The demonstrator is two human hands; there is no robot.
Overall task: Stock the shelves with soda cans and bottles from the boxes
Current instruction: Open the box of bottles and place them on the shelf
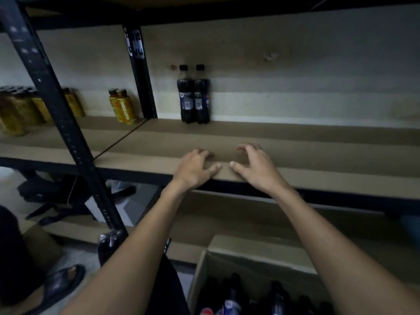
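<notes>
Shelf board [318,153]: open surface from 12 to 3 o'clock. Obstacles: two dark bottles [193,98] at 11 o'clock; rear post [142,87] at 10 o'clock.

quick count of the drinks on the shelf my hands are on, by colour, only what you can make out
dark soda bottles: 2
yellow drinks beside the back post: 2
total counted: 4
More yellow ones stand farther left, but they are too blurred to count.
</notes>
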